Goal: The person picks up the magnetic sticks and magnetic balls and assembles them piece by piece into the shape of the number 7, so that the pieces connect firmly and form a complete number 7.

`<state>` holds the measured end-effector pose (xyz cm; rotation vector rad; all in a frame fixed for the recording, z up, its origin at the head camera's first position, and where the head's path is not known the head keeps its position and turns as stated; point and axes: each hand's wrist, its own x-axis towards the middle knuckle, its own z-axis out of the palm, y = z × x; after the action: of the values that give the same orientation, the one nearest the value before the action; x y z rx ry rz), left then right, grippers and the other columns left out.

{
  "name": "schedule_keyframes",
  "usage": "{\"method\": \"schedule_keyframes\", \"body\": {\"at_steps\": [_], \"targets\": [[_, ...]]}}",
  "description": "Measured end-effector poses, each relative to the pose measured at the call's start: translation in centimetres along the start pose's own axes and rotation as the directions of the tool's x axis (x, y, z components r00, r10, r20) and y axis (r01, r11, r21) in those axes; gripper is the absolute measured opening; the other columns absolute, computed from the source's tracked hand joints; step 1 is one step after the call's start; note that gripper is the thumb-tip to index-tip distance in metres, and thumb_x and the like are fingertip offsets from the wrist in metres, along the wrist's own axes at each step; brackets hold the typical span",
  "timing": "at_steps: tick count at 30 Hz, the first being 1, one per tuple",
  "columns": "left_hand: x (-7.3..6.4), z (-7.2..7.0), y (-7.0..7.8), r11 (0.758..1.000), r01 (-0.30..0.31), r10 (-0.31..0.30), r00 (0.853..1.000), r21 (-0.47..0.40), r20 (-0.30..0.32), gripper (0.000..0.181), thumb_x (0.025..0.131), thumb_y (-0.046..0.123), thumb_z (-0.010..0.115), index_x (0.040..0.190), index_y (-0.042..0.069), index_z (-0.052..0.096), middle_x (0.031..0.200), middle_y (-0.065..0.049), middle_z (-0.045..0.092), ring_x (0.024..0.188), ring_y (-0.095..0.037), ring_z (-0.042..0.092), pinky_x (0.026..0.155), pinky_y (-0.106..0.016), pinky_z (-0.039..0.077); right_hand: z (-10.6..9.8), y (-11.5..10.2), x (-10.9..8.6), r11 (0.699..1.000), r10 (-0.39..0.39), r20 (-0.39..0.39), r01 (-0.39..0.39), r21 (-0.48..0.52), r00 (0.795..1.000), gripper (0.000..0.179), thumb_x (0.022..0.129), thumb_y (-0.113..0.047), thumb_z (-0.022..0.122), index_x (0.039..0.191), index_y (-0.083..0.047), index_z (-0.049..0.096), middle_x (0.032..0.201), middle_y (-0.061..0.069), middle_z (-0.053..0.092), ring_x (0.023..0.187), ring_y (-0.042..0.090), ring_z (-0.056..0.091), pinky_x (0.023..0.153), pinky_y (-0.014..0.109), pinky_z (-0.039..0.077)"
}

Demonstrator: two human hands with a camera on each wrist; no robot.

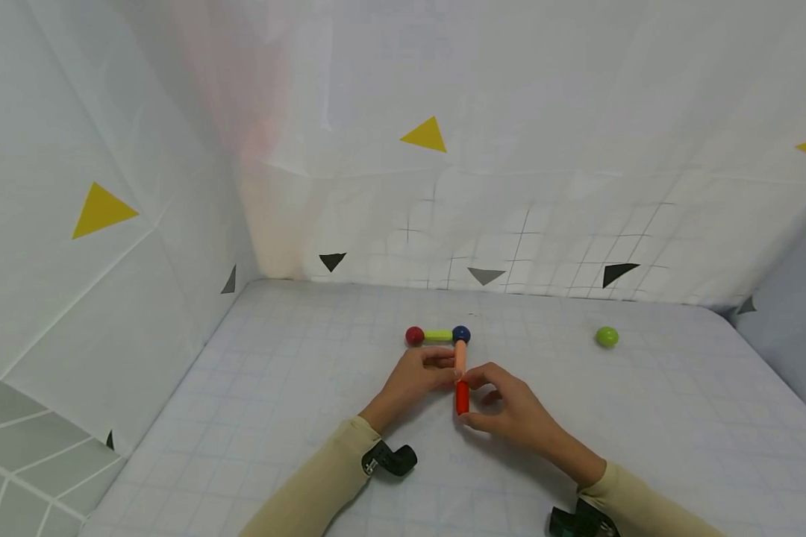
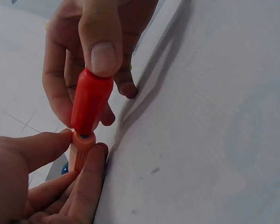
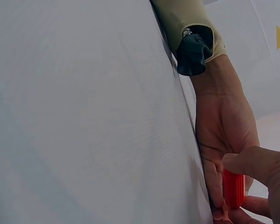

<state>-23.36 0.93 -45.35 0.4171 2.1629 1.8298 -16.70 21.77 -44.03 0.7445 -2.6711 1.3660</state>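
Observation:
My left hand [image 1: 419,374] pinches a peach-coloured rod [image 1: 460,356], whose far end meets a dark blue ball [image 1: 461,334]. A short, ridged red rod [image 2: 91,102] is held by my right hand [image 1: 516,406], thumb on its near end. In the left wrist view the red rod's far end sits right at the open-looking near end of the peach rod [image 2: 79,156], in line with it. From the blue ball a yellow-green rod [image 1: 438,335] runs left to a dark red ball [image 1: 414,336].
A green ball [image 1: 607,337] lies apart on the right of the white, grid-lined table [image 1: 645,425]. White sheeting [image 1: 544,89] with yellow, black and grey triangles rises behind and at the sides. Each wrist wears a dark camera mount [image 1: 391,458].

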Motion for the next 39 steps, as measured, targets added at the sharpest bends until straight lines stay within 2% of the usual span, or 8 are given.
{"method": "schedule_keyframes", "body": {"at_steps": [5,12,22,26,34,39], "targets": [[-0.08,-0.14,0.03,1.0,-0.015,0.015,1.0,0.007,0.013,0.037,0.094,0.018,0.08,0.127,0.003,0.073,0.108,-0.003,0.076,0.094,-0.015,0.07,0.085,-0.03,0.057,0.17,0.14,-0.04,1.0,-0.029,-0.021,0.029,0.004,0.999,0.049,0.084,-0.012,0.089,0.125,-0.009,0.064,0.114,0.0,0.068,0.101,0.026,0.065,0.083,0.041,0.06],[0.11,-0.06,-0.15,1.0,0.004,-0.004,1.0,0.002,0.003,0.035,0.093,0.018,0.081,0.125,0.005,0.074,0.106,0.0,0.076,0.093,-0.014,0.07,0.084,-0.029,0.057,0.29,0.16,-0.23,1.0,0.007,-0.031,-0.007,-0.009,1.0,0.049,0.083,-0.019,0.091,0.122,-0.009,0.063,0.112,-0.001,0.068,0.099,0.023,0.065,0.084,0.04,0.059],[0.06,-0.01,-0.15,1.0,-0.002,0.002,1.0,-0.014,0.009,0.036,0.093,0.018,0.081,0.125,0.002,0.073,0.107,-0.003,0.075,0.093,-0.015,0.07,0.084,-0.03,0.057,0.45,0.36,-0.32,1.0,0.006,-0.044,-0.006,-0.009,0.999,0.051,0.081,-0.012,0.091,0.123,-0.01,0.063,0.111,-0.004,0.067,0.098,0.021,0.065,0.084,0.04,0.06],[-0.02,0.01,-0.07,1.0,-0.006,0.006,1.0,-0.022,0.015,0.037,0.093,0.016,0.08,0.126,0.002,0.072,0.109,-0.004,0.075,0.095,-0.016,0.07,0.084,-0.029,0.057,0.3,0.43,-0.45,1.0,-0.013,-0.054,0.013,-0.01,0.998,0.052,0.08,-0.01,0.091,0.125,-0.011,0.068,0.11,-0.004,0.064,0.096,0.022,0.064,0.08,0.037,0.06],[-0.16,-0.03,0.04,1.0,-0.01,0.01,1.0,-0.004,0.006,0.038,0.093,0.018,0.081,0.127,0.002,0.073,0.112,-0.006,0.075,0.097,-0.016,0.069,0.087,-0.03,0.056,-0.01,0.72,-0.48,0.998,0.03,-0.051,-0.027,0.063,0.998,0.04,0.08,-0.011,0.092,0.114,-0.008,0.071,0.104,0.001,0.062,0.087,0.022,0.065,0.075,0.032,0.06],[-0.12,-0.12,-0.01,1.0,-0.019,0.019,1.0,0.001,0.01,0.038,0.093,0.02,0.081,0.125,0.003,0.073,0.11,-0.004,0.075,0.097,-0.015,0.07,0.087,-0.029,0.056,-0.11,0.77,-0.5,0.998,0.028,-0.025,-0.026,0.057,0.999,0.037,0.082,-0.019,0.092,0.11,-0.009,0.069,0.099,-0.005,0.069,0.087,0.019,0.067,0.076,0.033,0.06]]}}
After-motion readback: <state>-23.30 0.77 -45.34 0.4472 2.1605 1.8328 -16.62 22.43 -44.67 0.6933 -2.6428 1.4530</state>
